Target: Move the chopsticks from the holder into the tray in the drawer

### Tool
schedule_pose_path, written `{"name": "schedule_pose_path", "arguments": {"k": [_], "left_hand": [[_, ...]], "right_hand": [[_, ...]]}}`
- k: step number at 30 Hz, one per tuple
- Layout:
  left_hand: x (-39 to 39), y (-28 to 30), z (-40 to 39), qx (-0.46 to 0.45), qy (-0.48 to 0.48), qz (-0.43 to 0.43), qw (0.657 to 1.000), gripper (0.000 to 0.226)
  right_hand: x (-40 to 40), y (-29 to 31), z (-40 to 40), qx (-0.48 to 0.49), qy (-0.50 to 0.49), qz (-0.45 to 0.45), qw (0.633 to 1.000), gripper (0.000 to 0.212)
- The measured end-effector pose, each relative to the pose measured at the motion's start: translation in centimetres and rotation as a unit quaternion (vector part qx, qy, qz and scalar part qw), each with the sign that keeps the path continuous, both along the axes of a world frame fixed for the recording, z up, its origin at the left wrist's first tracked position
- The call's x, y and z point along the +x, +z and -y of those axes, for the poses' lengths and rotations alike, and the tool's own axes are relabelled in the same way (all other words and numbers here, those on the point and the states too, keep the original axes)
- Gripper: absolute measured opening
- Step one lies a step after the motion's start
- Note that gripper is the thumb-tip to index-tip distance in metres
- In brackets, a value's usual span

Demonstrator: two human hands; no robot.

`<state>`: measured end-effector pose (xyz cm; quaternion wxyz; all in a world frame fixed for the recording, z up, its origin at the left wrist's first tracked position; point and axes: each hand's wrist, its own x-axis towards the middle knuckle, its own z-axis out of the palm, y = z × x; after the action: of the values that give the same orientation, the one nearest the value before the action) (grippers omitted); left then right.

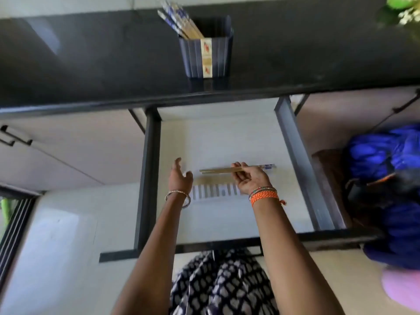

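Note:
A dark blue ribbed holder (218,53) with a yellow label stands on the black countertop, and several blue-topped wooden chopsticks (179,21) lean out of it to the left. Below it the drawer (302,160) is pulled out, with a white slotted tray (213,192) on its floor. My right hand (250,178) pinches a pair of chopsticks (218,170) lying sideways just above the tray, their blue ends pointing right. My left hand (179,178) hovers at the tray's left end, fingers apart, holding nothing.
The black countertop (91,60) overhangs the drawer's back. White cabinet fronts with black handles (16,138) are at the left. A blue bundle (391,178) and a brown surface sit to the right of the drawer. Green plants (402,7) stand at the far right of the counter.

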<state>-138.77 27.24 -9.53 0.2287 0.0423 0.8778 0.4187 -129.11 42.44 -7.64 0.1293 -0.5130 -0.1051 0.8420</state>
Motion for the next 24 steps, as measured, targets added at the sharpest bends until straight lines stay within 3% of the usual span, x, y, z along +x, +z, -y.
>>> {"name": "schedule_pose_path", "arguments": {"k": [4,11,19,24], "left_hand": [[1.0,-2.2,1.2,-0.05,-0.003,0.023,0.999,0.052],[1.8,-3.7,2.5,0.018,0.063,0.046,0.997,0.04],[2.3,-4.4,3.1,0.045,0.08,0.046,0.995,0.032],[2.3,-4.5,2.9,0.04,0.088,0.04,0.995,0.031]], "right_hand": [[0.1,-2.0,2.3,-0.001,0.028,0.049,0.998,0.03],[-2.2,-2.5,5.2,0.047,0.056,0.105,0.992,0.021],[-3.3,-3.8,4.6,0.058,0.054,0.156,0.985,0.025],[-3.1,-3.8,3.7,0.07,0.123,0.147,0.979,0.029]]}}
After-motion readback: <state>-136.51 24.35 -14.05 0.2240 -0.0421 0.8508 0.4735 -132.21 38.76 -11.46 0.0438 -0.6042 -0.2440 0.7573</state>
